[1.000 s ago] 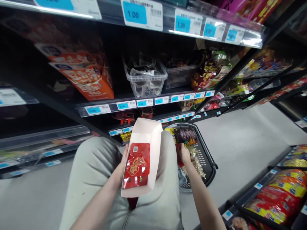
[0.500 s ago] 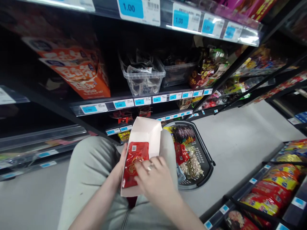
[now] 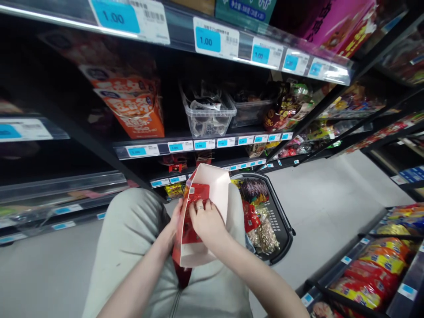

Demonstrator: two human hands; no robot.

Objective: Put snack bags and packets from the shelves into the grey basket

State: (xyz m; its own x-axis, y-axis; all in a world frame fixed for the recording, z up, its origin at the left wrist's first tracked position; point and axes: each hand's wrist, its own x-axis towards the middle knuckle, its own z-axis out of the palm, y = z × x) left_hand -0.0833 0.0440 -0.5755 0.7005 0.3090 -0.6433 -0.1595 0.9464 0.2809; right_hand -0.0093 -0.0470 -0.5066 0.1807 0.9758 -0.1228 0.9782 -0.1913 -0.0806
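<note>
A white-lined open cardboard box [image 3: 219,183] with a red outside rests on my lap, tilted. Its left side is held by my left hand [image 3: 173,224], whose fingers are partly hidden behind the wall. Inside lies a shiny red snack packet [image 3: 199,191] with a small barcode label near its top. My right hand [image 3: 208,222] reaches into the box with a ring on one finger. Its bent fingers are on the packet, and the fingertips are hard to make out.
Right of my knee, a dark shopping basket [image 3: 285,247] on the floor holds several snack packs. Shelves with price tags [image 3: 217,42] stand in front, carrying an orange box [image 3: 139,117] and a clear plastic tub [image 3: 210,119]. A rack of red and yellow bags [image 3: 374,274] is at lower right.
My right hand has gone deeper into the box, and the red packet sits lower in it. The box has tilted, showing more of its red outer side. The view has shifted slightly.
</note>
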